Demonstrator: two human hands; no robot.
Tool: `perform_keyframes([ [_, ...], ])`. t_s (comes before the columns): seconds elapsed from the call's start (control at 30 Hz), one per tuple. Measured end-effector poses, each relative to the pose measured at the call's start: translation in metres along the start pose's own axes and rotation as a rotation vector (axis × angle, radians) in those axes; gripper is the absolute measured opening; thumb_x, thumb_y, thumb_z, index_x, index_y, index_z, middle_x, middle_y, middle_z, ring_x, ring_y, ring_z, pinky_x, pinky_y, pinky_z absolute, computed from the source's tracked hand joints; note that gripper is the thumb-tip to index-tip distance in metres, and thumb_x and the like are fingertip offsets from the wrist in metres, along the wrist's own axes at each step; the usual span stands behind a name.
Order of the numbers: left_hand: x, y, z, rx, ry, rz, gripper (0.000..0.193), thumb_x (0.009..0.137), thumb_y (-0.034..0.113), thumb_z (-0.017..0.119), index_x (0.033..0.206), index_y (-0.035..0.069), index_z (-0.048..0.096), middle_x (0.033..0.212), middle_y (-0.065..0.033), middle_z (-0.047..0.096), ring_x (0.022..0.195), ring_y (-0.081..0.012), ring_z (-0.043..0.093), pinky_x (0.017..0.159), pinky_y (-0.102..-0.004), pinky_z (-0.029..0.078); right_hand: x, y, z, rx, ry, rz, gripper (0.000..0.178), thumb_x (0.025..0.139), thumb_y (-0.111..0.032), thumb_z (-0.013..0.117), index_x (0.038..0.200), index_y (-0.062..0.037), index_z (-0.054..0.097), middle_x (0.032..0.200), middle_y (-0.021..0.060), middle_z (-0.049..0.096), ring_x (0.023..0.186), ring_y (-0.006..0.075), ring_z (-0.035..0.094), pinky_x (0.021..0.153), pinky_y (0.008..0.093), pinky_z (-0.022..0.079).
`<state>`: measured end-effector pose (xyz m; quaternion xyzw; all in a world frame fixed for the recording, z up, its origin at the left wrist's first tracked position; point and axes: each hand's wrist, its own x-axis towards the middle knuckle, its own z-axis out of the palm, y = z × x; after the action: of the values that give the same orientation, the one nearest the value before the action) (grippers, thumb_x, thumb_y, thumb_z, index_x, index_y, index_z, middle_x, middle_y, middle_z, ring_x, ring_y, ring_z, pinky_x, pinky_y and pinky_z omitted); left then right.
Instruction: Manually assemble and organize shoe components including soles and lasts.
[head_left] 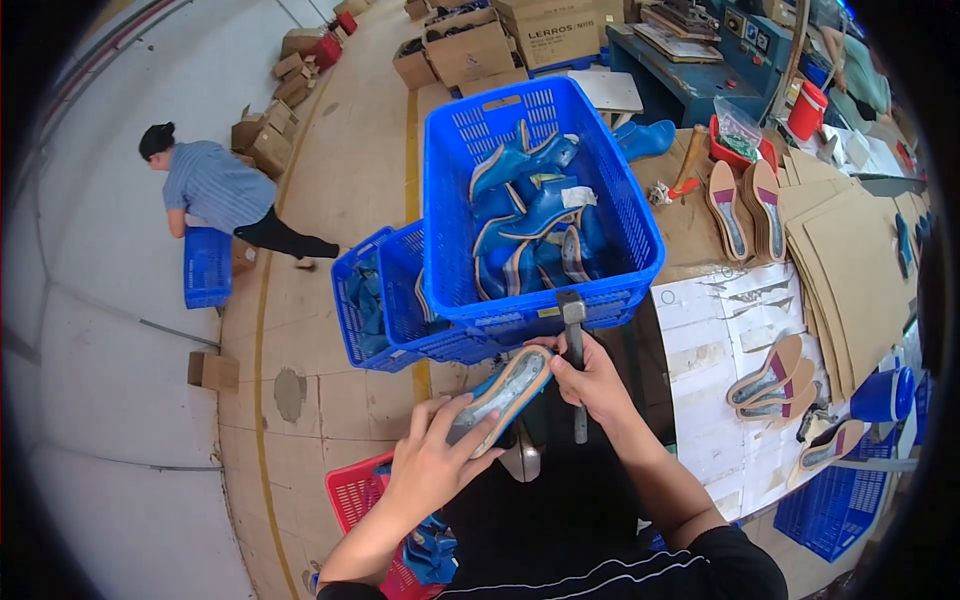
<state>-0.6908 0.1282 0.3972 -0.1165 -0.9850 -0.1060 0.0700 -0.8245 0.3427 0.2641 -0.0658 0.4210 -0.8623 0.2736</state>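
My left hand [430, 450] is closed around a blue shoe last [508, 392], which is turned bottom up. On its bottom lies an insole with a tan rim and a grey middle. In my right hand [595, 378] is a hammer [573, 310], its metal head up and its handle pointing down through the fingers. The fingertips of that hand touch the far end of the last. Below the last, a metal shoe-shaped support [522, 460] shows in part. Just beyond my hands stands a blue basket [645, 245] holding several similar blue lasts.
Smaller blue baskets [392, 240] adjoin on the left; a red basket [345, 490] is below my left arm. On the right, the worktable [700, 430] bears insoles [768, 210], cardboard sheets [835, 270] and another hammer [690, 165]. A person [215, 185] bends over a blue basket at left.
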Motion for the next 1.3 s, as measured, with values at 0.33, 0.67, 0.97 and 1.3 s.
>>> perform_keyframes([
  [0.33, 0.009, -0.028, -0.012, -0.043, -0.273, -0.07, 0.076, 0.075, 0.018, 0.09, 0.145, 0.035, 0.068, 0.155, -0.002, 0.057, 0.136, -0.0419, 0.05, 0.107, -0.0503, 0.055, 0.01, 0.002, -0.001, 0.029, 0.014, 0.083, 0.035, 0.112, -0.023, 0.061, 0.139, -0.0012, 0.058, 0.126, 0.0124, 0.071, 0.053, 0.0009, 0.042, 0.048, 0.0198, 0.032],
  [0.67, 0.025, -0.065, -0.004, -0.144, -0.227, 0.034, 0.055, 0.074, 0.02, 0.092, 0.126, 0.017, 0.073, 0.159, -0.004, 0.055, 0.135, -0.0407, 0.055, 0.101, -0.0496, 0.06, 0.017, 0.046, -0.04, 0.286, -0.163, -0.045, 0.041, 0.105, -0.024, 0.073, 0.136, 0.0003, 0.062, 0.144, 0.0216, 0.055, 0.052, 0.0034, 0.045, 0.046, 0.0212, 0.036],
  [0.97, 0.021, -0.07, -0.001, -0.235, -0.118, -0.002, 0.062, 0.07, 0.022, 0.095, 0.129, 0.03, 0.078, 0.145, -0.0143, 0.059, 0.128, -0.0393, 0.06, 0.093, -0.0477, 0.062, 0.015, 0.043, -0.032, 0.173, -0.162, -0.052, 0.043, 0.102, -0.019, 0.076, 0.139, -0.0006, 0.062, 0.145, 0.0201, 0.054, 0.055, 0.0052, 0.049, 0.047, 0.0227, 0.036],
  [1.3, 0.015, -0.066, -0.001, -0.124, -0.094, -0.058, 0.063, 0.069, 0.025, 0.096, 0.128, 0.034, 0.08, 0.148, -0.0115, 0.058, 0.125, -0.0364, 0.061, 0.092, -0.0456, 0.062, 0.015, 0.041, -0.029, 0.212, -0.164, 0.025, 0.042, 0.107, -0.027, 0.069, 0.142, -0.0047, 0.063, 0.149, 0.0316, 0.057, 0.05, 0.003, 0.045, 0.044, 0.0196, 0.035],
])
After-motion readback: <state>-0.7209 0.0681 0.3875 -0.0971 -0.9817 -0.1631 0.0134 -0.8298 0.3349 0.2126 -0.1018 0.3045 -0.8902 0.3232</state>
